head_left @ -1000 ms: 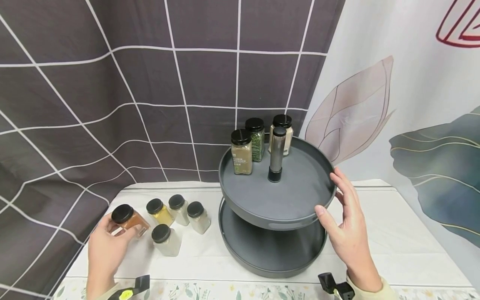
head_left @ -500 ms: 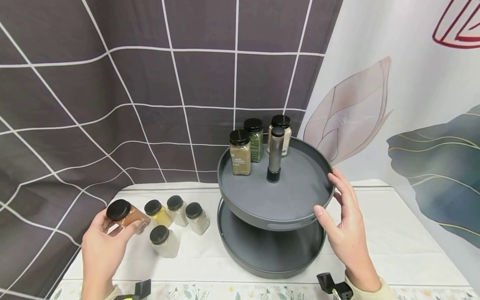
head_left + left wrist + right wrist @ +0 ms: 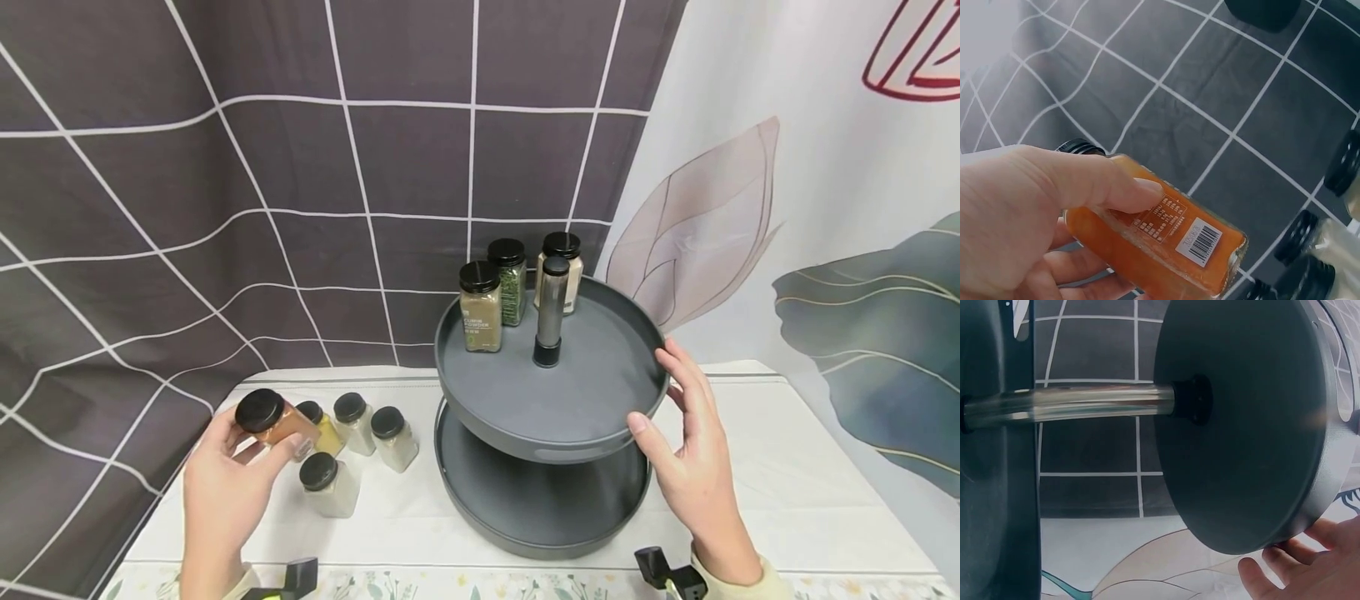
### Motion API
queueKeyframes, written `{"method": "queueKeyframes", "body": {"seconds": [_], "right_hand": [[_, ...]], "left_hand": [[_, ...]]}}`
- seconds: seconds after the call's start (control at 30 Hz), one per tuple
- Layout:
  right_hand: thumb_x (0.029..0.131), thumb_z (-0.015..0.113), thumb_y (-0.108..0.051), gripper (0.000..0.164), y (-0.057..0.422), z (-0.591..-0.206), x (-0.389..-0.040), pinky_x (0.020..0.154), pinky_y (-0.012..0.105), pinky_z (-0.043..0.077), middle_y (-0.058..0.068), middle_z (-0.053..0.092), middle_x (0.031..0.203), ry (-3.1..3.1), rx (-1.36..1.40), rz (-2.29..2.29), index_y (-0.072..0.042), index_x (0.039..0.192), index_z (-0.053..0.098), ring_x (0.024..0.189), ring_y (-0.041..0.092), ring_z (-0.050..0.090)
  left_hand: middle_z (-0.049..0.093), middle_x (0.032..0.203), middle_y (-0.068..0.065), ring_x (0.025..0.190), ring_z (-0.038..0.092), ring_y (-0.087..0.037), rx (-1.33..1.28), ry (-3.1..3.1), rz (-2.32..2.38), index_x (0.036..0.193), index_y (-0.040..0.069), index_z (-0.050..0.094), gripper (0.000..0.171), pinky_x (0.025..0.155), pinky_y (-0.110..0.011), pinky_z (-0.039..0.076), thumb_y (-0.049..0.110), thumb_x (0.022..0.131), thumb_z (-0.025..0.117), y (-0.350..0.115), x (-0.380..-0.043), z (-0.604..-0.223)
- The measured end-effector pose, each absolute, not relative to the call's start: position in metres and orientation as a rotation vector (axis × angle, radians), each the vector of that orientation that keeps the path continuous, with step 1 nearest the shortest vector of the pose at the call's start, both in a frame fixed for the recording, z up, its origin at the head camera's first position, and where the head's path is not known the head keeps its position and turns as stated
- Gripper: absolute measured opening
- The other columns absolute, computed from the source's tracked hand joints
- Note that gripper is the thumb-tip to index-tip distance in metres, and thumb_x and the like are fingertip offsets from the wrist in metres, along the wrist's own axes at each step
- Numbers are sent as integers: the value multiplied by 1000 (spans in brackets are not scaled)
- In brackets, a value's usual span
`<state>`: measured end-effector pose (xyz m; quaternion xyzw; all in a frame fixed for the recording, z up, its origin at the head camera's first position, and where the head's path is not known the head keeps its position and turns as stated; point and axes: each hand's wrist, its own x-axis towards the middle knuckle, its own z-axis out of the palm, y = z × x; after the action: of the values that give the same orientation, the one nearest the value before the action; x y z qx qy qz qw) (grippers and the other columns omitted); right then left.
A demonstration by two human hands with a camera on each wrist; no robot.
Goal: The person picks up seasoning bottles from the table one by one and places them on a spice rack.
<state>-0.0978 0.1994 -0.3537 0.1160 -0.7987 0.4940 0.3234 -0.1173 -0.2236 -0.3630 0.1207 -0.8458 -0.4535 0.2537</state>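
Note:
My left hand (image 3: 228, 492) holds a glass spice jar (image 3: 279, 422) of orange-red powder above the table, tilted, its black lid up and to the left. In the left wrist view my thumb lies along the spice jar (image 3: 1166, 225) by a barcode label, with fingers underneath. My right hand (image 3: 693, 446) touches the outer rim of the upper tray of a dark grey two-tier rack (image 3: 585, 392). From the right wrist view, the fingertips (image 3: 1279, 559) meet the rim of the upper tray (image 3: 1254, 456); the palm is partly cut off.
On the upper tray stand a cumin powder jar (image 3: 481, 321), a green herb jar (image 3: 512, 287) and a pale jar (image 3: 572, 287), near the metal post (image 3: 551, 312). Left of the rack are a yellow jar (image 3: 327, 437) and pale jars, the nearest a white one (image 3: 333, 492). A grid-patterned curtain (image 3: 412, 158) hangs behind.
My left hand has raised the orange-red spice jar and shifted it right, so it now partly covers the yellow jar. The right hand stays at the rim.

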Motion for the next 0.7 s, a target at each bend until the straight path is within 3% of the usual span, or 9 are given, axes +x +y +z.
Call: {"method": "queueKeyframes", "body": {"seconds": [0.23, 0.7], "right_hand": [[75, 65, 4, 68, 201, -355, -99, 102, 21, 31, 1, 32, 147, -2090, 298, 1303, -9, 138, 41, 134, 21, 29], [75, 66, 4, 68, 201, -355, -99, 101, 20, 32, 2, 33, 146, -2088, 308, 1278, -9, 137, 43, 133, 21, 30]], "left_hand": [[63, 100, 5, 92, 57, 4, 171, -2194, -1265, 118, 11, 60, 56, 76, -6, 46, 4, 67, 82, -216, -118, -350], [65, 98, 6, 93, 60, 0, -49, -2215, -1215, 113, 12, 61, 52, 77, -11, 49, 5, 66, 82, -196, -122, -317]]}}
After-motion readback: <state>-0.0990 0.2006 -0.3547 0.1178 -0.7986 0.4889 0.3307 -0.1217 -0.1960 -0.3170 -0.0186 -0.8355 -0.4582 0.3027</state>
